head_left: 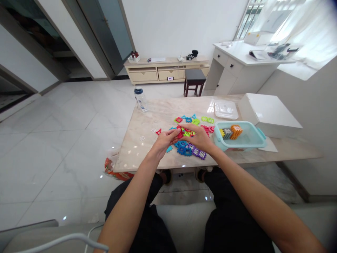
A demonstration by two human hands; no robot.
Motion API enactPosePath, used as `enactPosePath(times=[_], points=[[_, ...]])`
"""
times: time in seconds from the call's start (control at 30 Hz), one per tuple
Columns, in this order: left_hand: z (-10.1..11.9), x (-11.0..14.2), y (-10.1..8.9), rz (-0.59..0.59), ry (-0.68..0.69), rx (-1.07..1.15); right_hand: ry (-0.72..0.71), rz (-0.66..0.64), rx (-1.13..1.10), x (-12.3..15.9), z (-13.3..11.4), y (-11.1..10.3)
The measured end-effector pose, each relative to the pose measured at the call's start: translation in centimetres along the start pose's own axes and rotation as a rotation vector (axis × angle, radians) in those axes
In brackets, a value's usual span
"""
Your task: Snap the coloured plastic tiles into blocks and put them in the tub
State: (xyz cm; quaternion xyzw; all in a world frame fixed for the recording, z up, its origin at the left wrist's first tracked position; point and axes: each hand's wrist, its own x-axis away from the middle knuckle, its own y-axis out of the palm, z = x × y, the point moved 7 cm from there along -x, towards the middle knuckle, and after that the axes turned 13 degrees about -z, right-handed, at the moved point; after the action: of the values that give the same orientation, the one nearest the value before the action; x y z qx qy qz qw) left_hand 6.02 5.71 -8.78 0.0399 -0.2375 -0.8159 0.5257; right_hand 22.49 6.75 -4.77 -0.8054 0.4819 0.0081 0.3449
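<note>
My left hand pinches red plastic building pieces over the middle of the table. From the other side, the thumb and index finger of my right hand close on the same red pieces. Fingers partly hide them, so how many there are I cannot tell. Below the hands lie blue building pieces and purple ones. Green pieces, more red pieces and a red triangle lie around them on the tabletop.
A light-blue bin on the right holds orange pieces and grey pieces. Behind it are a clear lid and a white box. A water bottle stands at the marble table's far left corner.
</note>
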Motion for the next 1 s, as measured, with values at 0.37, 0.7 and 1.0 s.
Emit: enactPosePath(times=[0.37, 0.7, 1.0], points=[[-0.3, -0.6, -0.2, 0.001, -0.021, -0.057, 0.003, -0.009, 0.115, -0.1, 0.1, -0.2], [1.2, -0.5, -2.1, 0.288, 0.190, -0.462, -0.031, -0.128, 0.380, -1.6, 1.2, 2.7], [0.4, 1.8, -5.8, 0.219, -0.066, -0.890, 0.133, -0.177, 0.504, -0.9, 4.0, 2.5]])
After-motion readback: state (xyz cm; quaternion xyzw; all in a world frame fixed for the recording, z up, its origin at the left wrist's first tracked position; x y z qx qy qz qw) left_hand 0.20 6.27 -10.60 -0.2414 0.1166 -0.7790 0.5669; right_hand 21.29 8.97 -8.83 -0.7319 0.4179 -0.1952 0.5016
